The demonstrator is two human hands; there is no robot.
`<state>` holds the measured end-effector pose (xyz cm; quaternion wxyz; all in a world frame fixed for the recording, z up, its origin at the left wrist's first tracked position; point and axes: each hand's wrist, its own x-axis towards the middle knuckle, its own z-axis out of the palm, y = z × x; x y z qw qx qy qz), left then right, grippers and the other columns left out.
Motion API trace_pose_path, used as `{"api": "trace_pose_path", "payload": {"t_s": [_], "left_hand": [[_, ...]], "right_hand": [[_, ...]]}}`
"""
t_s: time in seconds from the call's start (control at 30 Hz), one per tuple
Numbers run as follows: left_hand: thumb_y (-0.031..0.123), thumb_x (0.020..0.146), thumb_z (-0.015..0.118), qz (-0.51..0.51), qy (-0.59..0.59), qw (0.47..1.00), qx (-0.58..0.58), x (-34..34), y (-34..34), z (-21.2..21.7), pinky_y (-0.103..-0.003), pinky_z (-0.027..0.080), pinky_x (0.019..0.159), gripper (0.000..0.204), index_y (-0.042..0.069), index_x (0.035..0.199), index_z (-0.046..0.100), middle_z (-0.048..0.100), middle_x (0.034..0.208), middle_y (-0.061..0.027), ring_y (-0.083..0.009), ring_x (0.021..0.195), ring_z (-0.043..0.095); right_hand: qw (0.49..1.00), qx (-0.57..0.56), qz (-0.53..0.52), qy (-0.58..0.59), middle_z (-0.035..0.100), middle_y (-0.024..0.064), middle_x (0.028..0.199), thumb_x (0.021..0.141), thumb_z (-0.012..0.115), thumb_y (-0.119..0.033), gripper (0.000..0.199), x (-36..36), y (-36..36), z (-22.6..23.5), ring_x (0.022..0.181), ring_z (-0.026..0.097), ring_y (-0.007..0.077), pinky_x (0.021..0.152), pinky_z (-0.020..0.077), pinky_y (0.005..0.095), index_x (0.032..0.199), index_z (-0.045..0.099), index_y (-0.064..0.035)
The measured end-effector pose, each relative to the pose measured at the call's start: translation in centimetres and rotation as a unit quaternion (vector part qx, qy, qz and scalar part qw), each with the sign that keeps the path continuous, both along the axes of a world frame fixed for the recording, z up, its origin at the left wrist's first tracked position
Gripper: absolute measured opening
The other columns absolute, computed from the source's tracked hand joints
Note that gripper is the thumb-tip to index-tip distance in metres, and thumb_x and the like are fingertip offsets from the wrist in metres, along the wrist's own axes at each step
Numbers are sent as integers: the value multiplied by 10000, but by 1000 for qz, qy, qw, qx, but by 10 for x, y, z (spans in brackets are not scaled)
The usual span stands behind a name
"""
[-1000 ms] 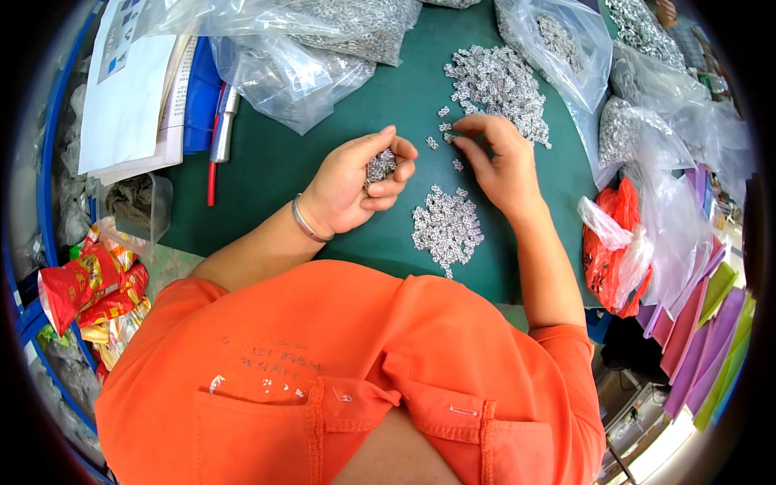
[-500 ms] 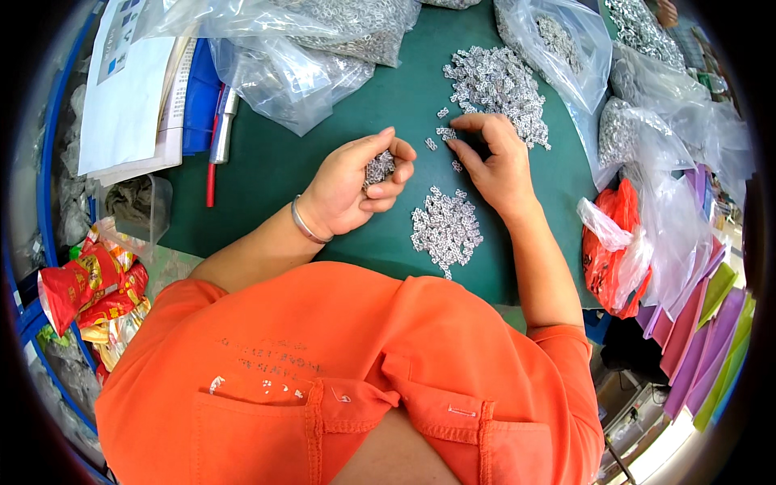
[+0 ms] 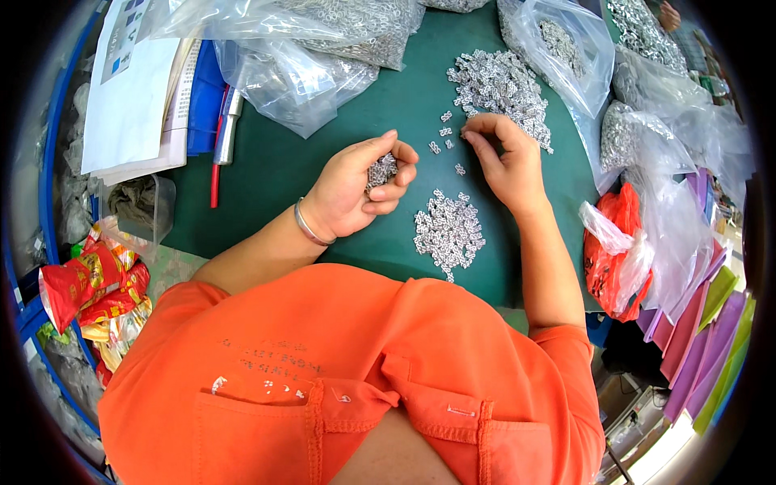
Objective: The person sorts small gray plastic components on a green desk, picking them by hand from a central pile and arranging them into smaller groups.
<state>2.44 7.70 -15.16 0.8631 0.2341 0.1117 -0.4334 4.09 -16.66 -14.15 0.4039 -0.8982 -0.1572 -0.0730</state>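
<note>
My left hand [image 3: 349,184] is cupped around a handful of small silvery metal pieces [image 3: 381,171], fingers curled and thumb on top. At the near edge of a large pile of such pieces [image 3: 499,85], my right hand [image 3: 514,168] has its thumb and forefinger tips brought together. Whatever may be between those tips is too small to make out. Several loose pieces [image 3: 446,132] lie on the green table top just left of these fingertips. Between my two forearms sits a smaller pile of the same pieces [image 3: 449,230].
Clear bags of metal parts [image 3: 356,36] lie at the far left, and another open bag [image 3: 594,61] beside the large pile. Papers [image 3: 129,105], a blue folder [image 3: 204,113] and pens [image 3: 229,129] lie left. A red plastic bag [image 3: 618,242] hangs at the right edge.
My right hand has drawn slightly right, away from the loose pieces, its thumb and forefinger coming together from apart. My left hand keeps its hold on the handful.
</note>
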Motion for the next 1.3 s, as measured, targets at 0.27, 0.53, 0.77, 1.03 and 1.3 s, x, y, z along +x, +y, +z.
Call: {"api": "trace_pose_path", "payload": {"t_s": [0.27,0.53,0.77,1.03,1.3], "left_hand": [[343,1081,337,3,-7,1000,0,0,0,0,-184,276,416,401,50,983,591,534,808,-27,-45,513,356],[337,1082,339,2,-9,1000,9,-1,-1,1,-181,284,423,392,49,983,586,527,810,-24,-40,520,364],[326,1077,368,3,-9,1000,7,0,0,1,-178,287,427,368,40,1002,588,526,818,-29,-39,528,376],[315,1072,394,-1,-19,1000,16,-1,1,-1,-174,287,428,342,37,1020,585,543,834,-37,-37,527,379],[319,1074,381,0,-12,1000,11,-1,0,-1,-172,288,424,349,39,1017,582,542,828,-34,-34,524,376]], "right_hand": [[999,-13,-30,-34,685,140,999,844,566,122,240,-11,-19,11,920,677,295,806,540,352,1016,668,-10],[998,0,52,-41,688,129,1013,745,515,176,389,-38,-8,6,929,656,304,846,528,354,1046,672,-14],[994,7,41,-101,677,95,884,740,708,50,183,-22,16,6,828,637,277,729,521,367,892,653,-35],[998,-44,21,-39,627,104,798,746,691,21,132,-6,20,7,770,621,306,685,518,394,849,632,-37],[997,-66,27,-37,627,105,836,754,702,1,154,-3,21,8,823,627,302,728,528,394,904,701,-32]]}}
